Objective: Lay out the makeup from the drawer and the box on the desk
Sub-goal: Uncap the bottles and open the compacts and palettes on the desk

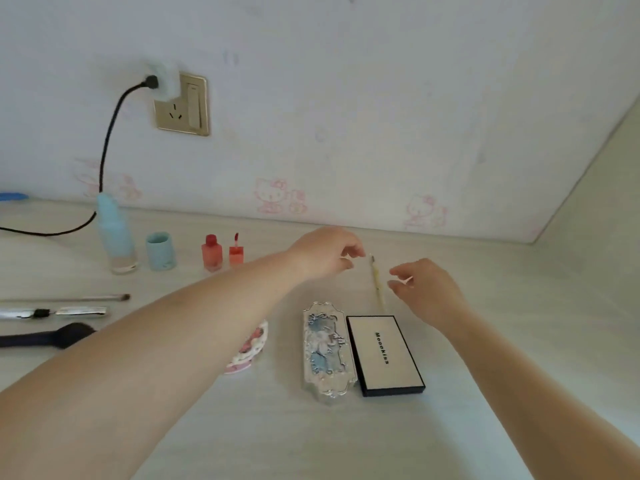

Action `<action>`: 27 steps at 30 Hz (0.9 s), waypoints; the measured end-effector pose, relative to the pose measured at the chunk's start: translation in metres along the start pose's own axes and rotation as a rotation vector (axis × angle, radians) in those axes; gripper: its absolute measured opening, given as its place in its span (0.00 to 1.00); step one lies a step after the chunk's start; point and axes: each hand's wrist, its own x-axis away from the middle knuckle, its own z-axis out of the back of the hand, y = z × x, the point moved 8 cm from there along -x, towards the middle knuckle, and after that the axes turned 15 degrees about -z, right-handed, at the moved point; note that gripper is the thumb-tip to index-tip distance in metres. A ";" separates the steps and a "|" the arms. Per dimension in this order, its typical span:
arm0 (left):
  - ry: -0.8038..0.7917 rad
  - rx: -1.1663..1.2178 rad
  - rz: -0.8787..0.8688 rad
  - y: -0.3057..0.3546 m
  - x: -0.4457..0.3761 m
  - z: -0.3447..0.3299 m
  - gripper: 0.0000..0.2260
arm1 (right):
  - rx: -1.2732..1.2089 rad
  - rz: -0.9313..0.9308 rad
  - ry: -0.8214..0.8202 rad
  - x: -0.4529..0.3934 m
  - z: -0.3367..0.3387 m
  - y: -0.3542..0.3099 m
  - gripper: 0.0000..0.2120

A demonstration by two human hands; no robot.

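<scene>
A thin cream pencil (377, 285) lies on the pale desk (519, 306), pointing away from me. My left hand (325, 252) hovers just left of its far tip, fingers loosely curled, a small gap showing. My right hand (422, 285) is just right of the shaft, fingers relaxed, holding nothing. Nearer me lie an ornate silver-blue palette (327, 351) and a white, black-edged palette (384, 353) side by side. My left forearm partly hides a pink-white compact (249, 348). Two orange-red bottles (212, 252) (236, 253), a light-blue bottle (116, 233) and a blue cap (160, 251) stand at the back left.
At the left edge lie a slim brush (69, 298), a silver tool (52, 312) and a dark brush (48, 336). A black cable (104, 161) runs from the wall socket (181, 105) down onto the desk. A side wall (595, 202) closes the desk on the right.
</scene>
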 end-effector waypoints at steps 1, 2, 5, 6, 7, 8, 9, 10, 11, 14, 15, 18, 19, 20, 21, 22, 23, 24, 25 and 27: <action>-0.034 -0.039 -0.007 -0.001 -0.011 -0.011 0.14 | 0.035 -0.029 -0.034 -0.007 -0.006 0.008 0.16; -0.060 -0.072 -0.018 -0.002 -0.018 -0.018 0.15 | 0.052 -0.049 -0.059 -0.011 -0.012 0.012 0.17; -0.158 -0.173 -0.091 0.000 -0.039 -0.042 0.18 | 0.039 -0.079 -0.088 -0.023 -0.022 0.019 0.19; -0.194 -0.207 -0.119 0.000 -0.044 -0.049 0.18 | 0.026 -0.083 -0.095 -0.026 -0.025 0.019 0.19; -0.222 -0.229 -0.141 0.002 -0.046 -0.054 0.17 | 0.012 -0.083 -0.096 -0.027 -0.026 0.018 0.18; -0.237 -0.235 -0.159 0.003 -0.048 -0.058 0.16 | -0.001 -0.080 -0.097 -0.028 -0.027 0.016 0.17; -0.244 -0.226 -0.170 0.002 -0.050 -0.062 0.15 | -0.010 -0.078 -0.099 -0.029 -0.029 0.016 0.16; -0.240 -0.214 -0.180 0.001 -0.051 -0.063 0.14 | -0.009 -0.069 -0.096 -0.029 -0.029 0.014 0.14; -0.238 -0.206 -0.185 0.000 -0.051 -0.064 0.13 | -0.001 -0.057 -0.096 -0.030 -0.030 0.012 0.13; -0.208 -0.226 -0.194 -0.006 -0.051 -0.061 0.10 | 0.022 -0.036 -0.083 -0.031 -0.033 0.010 0.08; -0.198 -0.245 -0.201 -0.007 -0.050 -0.060 0.09 | 0.026 -0.034 -0.077 -0.032 -0.034 0.010 0.07; -0.199 -0.303 -0.220 -0.008 -0.049 -0.062 0.09 | 0.033 -0.012 -0.053 -0.033 -0.035 0.011 0.09; -0.202 -0.322 -0.217 -0.009 -0.047 -0.061 0.09 | 0.034 -0.002 -0.042 -0.034 -0.034 0.010 0.09; -0.196 -0.331 -0.215 -0.009 -0.046 -0.061 0.09 | 0.030 0.007 -0.028 -0.033 -0.032 0.009 0.08; -0.181 -0.329 -0.208 -0.007 -0.044 -0.057 0.09 | 0.013 0.014 -0.018 -0.032 -0.029 0.008 0.07; -0.153 -0.316 -0.198 -0.005 -0.041 -0.052 0.09 | -0.020 0.024 -0.011 -0.029 -0.026 0.007 0.06; -0.127 -0.294 -0.182 -0.002 -0.037 -0.045 0.09 | -0.065 0.038 -0.008 -0.026 -0.022 0.006 0.05; -0.092 -0.270 -0.170 0.001 -0.031 -0.036 0.08 | -0.113 0.063 -0.003 -0.021 -0.017 0.002 0.05; -0.060 -0.249 -0.161 0.004 -0.023 -0.026 0.08 | -0.172 0.089 0.000 -0.015 -0.013 -0.002 0.04; 0.006 -0.225 -0.164 0.011 -0.003 -0.003 0.08 | -0.295 0.139 0.001 -0.003 -0.001 -0.013 0.02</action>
